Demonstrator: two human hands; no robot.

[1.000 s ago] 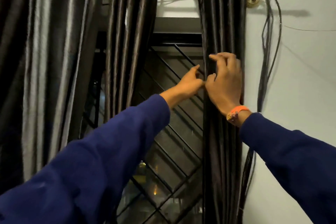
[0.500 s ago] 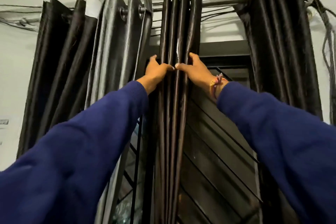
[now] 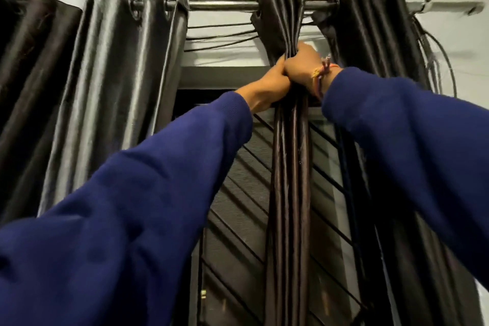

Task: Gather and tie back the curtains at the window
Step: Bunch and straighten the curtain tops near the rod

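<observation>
Dark satin curtains hang by eyelets from a metal rod (image 3: 222,5). A narrow middle curtain panel (image 3: 289,167) is bunched into tight folds. My left hand (image 3: 272,79) grips this bunch from the left, just below the rod. My right hand (image 3: 303,66) grips the same bunch from the right, touching my left hand. A wider grey-black curtain (image 3: 111,87) hangs to the left. Another dark curtain (image 3: 370,34) hangs gathered at the right end of the rod.
Behind the curtains is a window with a diagonal metal grille (image 3: 238,193). Thin black wires (image 3: 219,37) run along the wall under the rod. A bundle of cables (image 3: 436,55) hangs down the white wall at the right.
The middle panel has slid right along the rod, closer to the right curtain. Both hands have gone from touching its folds with straight fingers to gripping the bunch tightly together.
</observation>
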